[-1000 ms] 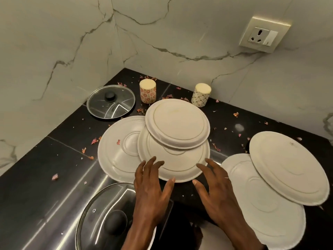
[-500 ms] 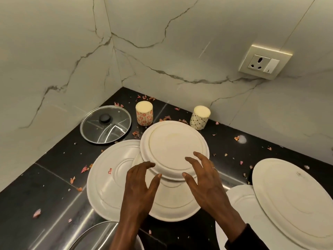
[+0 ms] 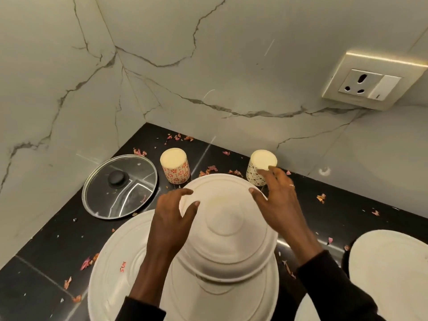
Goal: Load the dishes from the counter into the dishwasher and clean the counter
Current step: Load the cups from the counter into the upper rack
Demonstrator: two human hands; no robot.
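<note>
my hands have moved up from the near edge of the stack to flank the top plate point(image 3: 229, 225). left hand point(image 3: 172, 218) is spread, thumb over the plate's face and fingers at its left rim. right hand point(image 3: 278, 205) is spread too, thumb at the right rim, fingers reaching past it toward the patterned cup point(image 3: 260, 167); can't tell if they touch it. neither hand has closed on anything yet. i read this as the start of the first pickup, so loading has barely begun.

the top plate lies face down on a second plate point(image 3: 222, 295), which overlaps a big plate point(image 3: 120, 262) on the left. another plate point(image 3: 391, 269) sits well apart on the right. dishwasher is not in view.

containers: the patterned cup and the red flower cup point(image 3: 175, 166) both stand upside down near the wall, so their insides are hidden. the plates are flipped over too, with nothing on them. a glass lid point(image 3: 120, 185) lies knob up in the corner. pink scraps litter the black counter point(image 3: 46, 274), so wiping is still to do.
</note>
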